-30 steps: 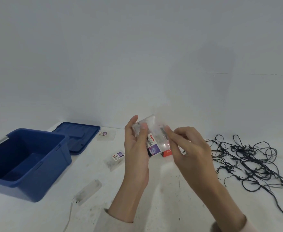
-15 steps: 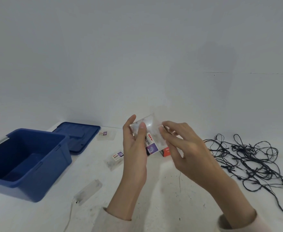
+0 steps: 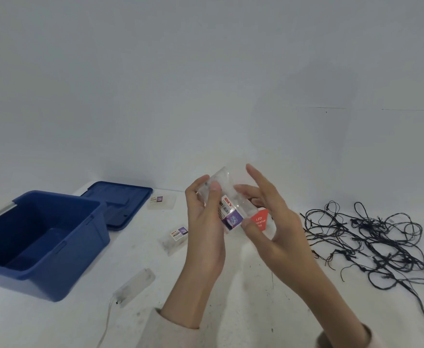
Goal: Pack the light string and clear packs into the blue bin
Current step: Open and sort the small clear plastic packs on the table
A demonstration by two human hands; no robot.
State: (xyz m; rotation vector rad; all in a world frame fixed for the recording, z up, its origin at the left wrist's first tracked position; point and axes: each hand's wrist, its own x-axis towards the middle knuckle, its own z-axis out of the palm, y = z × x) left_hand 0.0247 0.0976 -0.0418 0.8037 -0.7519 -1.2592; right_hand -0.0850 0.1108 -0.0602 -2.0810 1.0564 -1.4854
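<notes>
Head view: left hand (image 3: 206,232) and right hand (image 3: 278,239) together pinched the clear pack (image 3: 227,195); it seemingly needed a secure carry leftward into the blue bin (image 3: 62,272).

The blue bin (image 3: 62,267) is running off the left edge, the light string (image 3: 368,223) off the right; the right hand (image 3: 281,237) is half-covering a red label (image 3: 261,218).

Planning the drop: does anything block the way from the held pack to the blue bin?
Nothing visible does. The left hand and right hand hold the clear pack above the table; the blue bin stands open, its lid lying behind it.
</notes>
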